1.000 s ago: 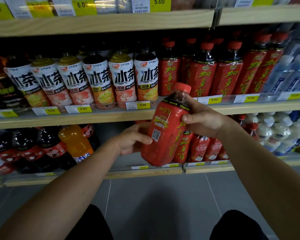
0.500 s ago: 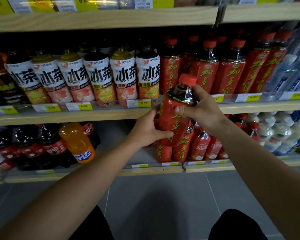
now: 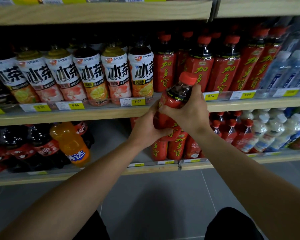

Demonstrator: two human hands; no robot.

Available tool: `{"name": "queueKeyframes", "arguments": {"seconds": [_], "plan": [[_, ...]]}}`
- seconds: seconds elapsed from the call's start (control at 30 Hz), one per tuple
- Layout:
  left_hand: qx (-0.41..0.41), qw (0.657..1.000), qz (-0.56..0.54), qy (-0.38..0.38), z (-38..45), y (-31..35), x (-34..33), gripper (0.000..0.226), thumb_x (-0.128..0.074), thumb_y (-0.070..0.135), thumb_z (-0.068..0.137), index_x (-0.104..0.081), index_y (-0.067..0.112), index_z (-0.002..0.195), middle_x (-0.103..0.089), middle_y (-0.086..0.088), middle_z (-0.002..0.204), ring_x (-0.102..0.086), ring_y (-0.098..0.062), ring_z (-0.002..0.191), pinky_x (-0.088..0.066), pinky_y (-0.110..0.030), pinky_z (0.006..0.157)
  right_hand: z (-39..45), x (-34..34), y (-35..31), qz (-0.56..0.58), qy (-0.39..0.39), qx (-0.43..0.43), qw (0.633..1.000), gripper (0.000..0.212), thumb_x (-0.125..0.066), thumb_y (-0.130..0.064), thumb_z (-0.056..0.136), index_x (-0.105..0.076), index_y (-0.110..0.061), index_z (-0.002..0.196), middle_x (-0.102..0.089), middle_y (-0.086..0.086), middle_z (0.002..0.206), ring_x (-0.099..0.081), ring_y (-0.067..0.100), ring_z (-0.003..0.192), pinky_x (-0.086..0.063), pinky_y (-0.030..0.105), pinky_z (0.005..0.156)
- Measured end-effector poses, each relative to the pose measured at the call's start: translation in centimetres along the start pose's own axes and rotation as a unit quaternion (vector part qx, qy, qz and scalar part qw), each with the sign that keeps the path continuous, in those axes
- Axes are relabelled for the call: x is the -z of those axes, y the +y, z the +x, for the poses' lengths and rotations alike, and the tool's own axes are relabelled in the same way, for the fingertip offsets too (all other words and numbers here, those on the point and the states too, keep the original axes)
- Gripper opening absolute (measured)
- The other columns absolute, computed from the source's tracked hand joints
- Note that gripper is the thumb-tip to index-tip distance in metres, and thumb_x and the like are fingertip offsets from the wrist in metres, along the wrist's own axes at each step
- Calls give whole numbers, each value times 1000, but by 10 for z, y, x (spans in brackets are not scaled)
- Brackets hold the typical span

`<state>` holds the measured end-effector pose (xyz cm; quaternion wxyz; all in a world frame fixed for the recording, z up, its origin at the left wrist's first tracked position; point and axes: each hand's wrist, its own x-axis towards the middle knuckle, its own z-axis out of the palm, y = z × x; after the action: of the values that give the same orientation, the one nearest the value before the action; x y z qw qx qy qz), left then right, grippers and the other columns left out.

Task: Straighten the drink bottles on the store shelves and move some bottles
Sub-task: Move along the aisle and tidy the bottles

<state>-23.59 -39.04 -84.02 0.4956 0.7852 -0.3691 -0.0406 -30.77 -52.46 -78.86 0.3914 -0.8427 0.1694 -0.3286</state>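
Red bottle (image 3: 176, 101) now upright and higher than a second ago, cap level with the middle shelf's front row; before, it was tilted and lower.

Nearest: both forearms reach in from the bottom edge. Left hand (image 3: 145, 130) wraps the bottle's lower body, right hand (image 3: 189, 111) grips the shoulder just under the red cap; both clamped on it, hands touching. Bottle is held in the air in front of the middle shelf edge (image 3: 93, 115), not resting on anything. Behind it: matching red bottles (image 3: 227, 70), white-label tea bottles (image 3: 114, 73) to their left. Lower shelf: orange soda bottle (image 3: 71, 144), more red bottles below the hands.
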Motion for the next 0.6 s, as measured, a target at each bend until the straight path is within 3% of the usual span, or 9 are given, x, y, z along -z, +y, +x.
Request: {"name": "queueKeyframes", "arguments": {"seconds": [0.07, 0.13, 0.23, 0.3, 0.37, 0.6], "plan": [[-3, 998, 27, -56, 4, -4, 11, 102, -83, 32, 77, -18, 36, 155, -47, 17, 143, -45, 10, 125, -37, -9, 102, 2, 4, 2, 6, 15, 8, 1000, 85, -89, -45, 60, -43, -20, 127, -56, -3, 117, -55, 10, 96, -49, 29, 78], [-6, 989, 127, -81, 7, -17, 25, 100, -76, 47, 80, -13, 35, 156, -32, 5, 159, -34, -11, 143, -34, -31, 115, 4, 7, 4, 10, 30, 11, 999, 88, -90, -43, 60, -43, -18, 130, -54, -1, 121, -55, 11, 100, -46, 26, 79], [14, 918, 394, -51, 10, -39, 40, 95, -57, 65, 85, -4, 34, 157, -5, -3, 166, -3, -31, 152, -14, -58, 120, 10, 11, 5, 15, 63, 30, 997, 90, -91, -39, 60, -44, -14, 132, -53, 2, 124, -50, 7, 103, -38, 9, 79], [20, 871, 490, -41, 13, -49, 44, 90, -47, 70, 87, 1, 38, 156, 9, -2, 166, 14, -34, 151, -3, -63, 118, 14, 13, 3, 18, 81, 44, 996, 90, -91, -37, 60, -44, -13, 134, -52, 3, 126, -45, 0, 102, -33, -2, 78], [19, 849, 527, -43, 19, -57, 45, 87, -42, 73, 88, 2, 40, 155, 15, -2, 165, 21, -37, 148, -1, -67, 116, 18, 13, 0, 23, 87, 59, 994, 91, -91, -37, 61, -43, -12, 135, -51, 2, 128, -46, 1, 107, -32, -5, 82], [9, 814, 579, -44, 26, -80, 40, 92, -47, 74, 84, 1, 39, 155, 22, -8, 163, 25, -46, 145, -7, -77, 109, 33, 5, -14, 30, 101, 87, 991, 97, -90, -35, 62, -39, -13, 141, -48, 1, 133, -46, 4, 117, -37, 7, 96]]}}
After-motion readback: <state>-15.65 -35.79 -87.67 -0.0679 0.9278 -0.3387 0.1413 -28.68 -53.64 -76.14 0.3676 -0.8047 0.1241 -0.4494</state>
